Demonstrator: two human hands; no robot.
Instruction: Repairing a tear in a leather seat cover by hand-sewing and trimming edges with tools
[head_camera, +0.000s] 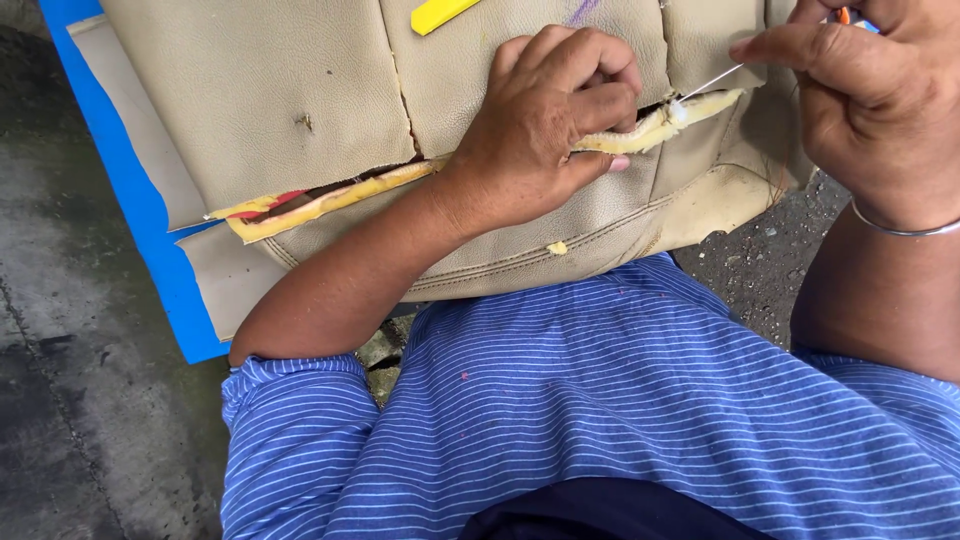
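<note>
A beige leather seat cover (300, 110) lies across my lap, with a long torn seam (350, 190) showing yellow foam. My left hand (545, 125) is closed on the seam's edges near the middle, pinching them together. My right hand (860, 90) is at the upper right, fingers pinched on a thin needle with white thread (712, 80) that runs down to the seam's right end (680, 110). The needle itself is mostly hidden by the fingers.
A blue board (150, 230) lies under the cover at the left. A yellow strip (440, 14) rests on the cover at the top. Dark wet concrete floor (80, 400) surrounds me. A small foam crumb (557, 247) sits on the cover's lower edge.
</note>
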